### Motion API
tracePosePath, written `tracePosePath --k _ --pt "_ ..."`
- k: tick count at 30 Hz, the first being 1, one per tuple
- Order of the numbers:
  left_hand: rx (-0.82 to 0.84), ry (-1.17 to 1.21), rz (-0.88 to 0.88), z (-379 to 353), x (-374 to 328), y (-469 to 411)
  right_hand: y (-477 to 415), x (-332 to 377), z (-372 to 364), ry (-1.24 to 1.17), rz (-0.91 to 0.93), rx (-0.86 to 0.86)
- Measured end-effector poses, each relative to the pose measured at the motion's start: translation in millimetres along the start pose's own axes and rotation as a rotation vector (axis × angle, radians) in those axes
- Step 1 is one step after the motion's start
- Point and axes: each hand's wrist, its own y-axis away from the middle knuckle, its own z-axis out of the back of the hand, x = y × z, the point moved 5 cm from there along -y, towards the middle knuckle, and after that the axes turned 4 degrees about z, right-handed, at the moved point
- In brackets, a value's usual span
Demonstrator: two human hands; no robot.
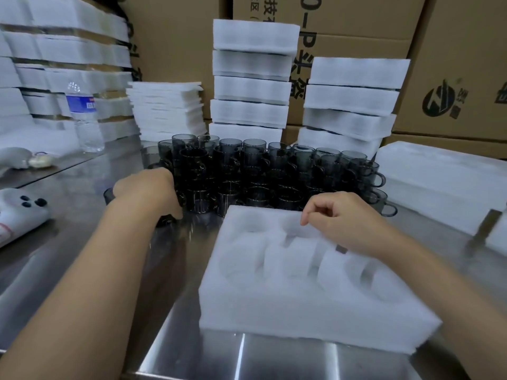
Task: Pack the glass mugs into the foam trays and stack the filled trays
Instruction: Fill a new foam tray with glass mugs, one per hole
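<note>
A white foam tray (307,311) with several round hollows lies in front of me on the steel table; its hollows hold nothing. Behind it stands a dense cluster of dark smoked glass mugs (260,171), stacked in layers. My left hand (145,193) reaches into the cluster's left end, its fingers curled over a mug (167,222) that is mostly hidden beneath it. My right hand (348,218) hovers over the tray's far right edge with fingers loosely curled, holding nothing.
Two stacks of filled foam trays (252,86) (354,102) rise behind the mugs. Flat foam sheets (164,111) and a water bottle (85,116) stand at the left. More foam lies at the right (439,182). Cardboard boxes (452,64) wall the back.
</note>
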Motion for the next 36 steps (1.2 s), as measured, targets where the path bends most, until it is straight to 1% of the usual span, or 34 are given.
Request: tracePosePath --k 2,6,9,12,15,19,21,24,27,28,30,31,33,36 --pt "0.006 -0.040 -0.015 -2.6 -3.5 2.6 0.0 0.0 0.0 0.002 0.004 0.004" --pt "-0.070 -0.031 -0.049 1.3 -9.2 7.6 0.4 0.4 -0.2 0.013 0.013 0.011" --pt "-0.141 -0.052 -0.115 4.4 -18.7 13.9 0.2 0.4 -0.5 0.015 0.009 0.002" --pt "-0.249 -0.072 -0.194 7.4 -31.0 26.9 -0.3 0.2 -1.0 0.025 0.003 0.013" --pt "-0.340 0.009 -0.261 13.4 -39.6 39.3 -1.1 -1.2 -1.0 0.019 -0.003 0.002" --pt "-0.424 0.146 -0.357 18.3 -44.8 45.2 -1.9 -2.6 -1.3 0.027 -0.004 -0.005" --pt "-0.522 0.212 -0.461 21.4 -50.2 51.0 -2.1 -3.1 -1.2 0.012 0.002 -0.017" --pt "-0.707 0.308 -0.788 26.4 -67.7 75.4 -4.1 -4.3 2.7 -0.111 0.006 -0.101" --pt "-0.777 0.295 -1.093 23.0 -88.2 103.8 -7.4 -8.1 10.9 -0.311 -0.053 -0.236" --pt "-0.789 0.275 -1.180 19.3 -94.7 111.4 -8.3 -9.1 12.4 -0.370 -0.081 -0.253" --pt "-0.800 0.230 -1.323 11.0 -105.1 122.8 -8.7 -8.9 12.6 -0.415 -0.101 -0.236" --pt "-0.804 0.206 -1.366 7.6 -108.7 125.3 -8.1 -8.5 12.0 -0.418 -0.096 -0.220" --pt "-0.818 0.203 -1.394 5.1 -110.5 124.5 -6.7 -7.3 11.5 -0.421 -0.071 -0.204" --pt "-0.779 0.354 -1.386 3.7 -107.3 118.5 -4.2 -4.8 12.2 -0.407 -0.050 -0.214"
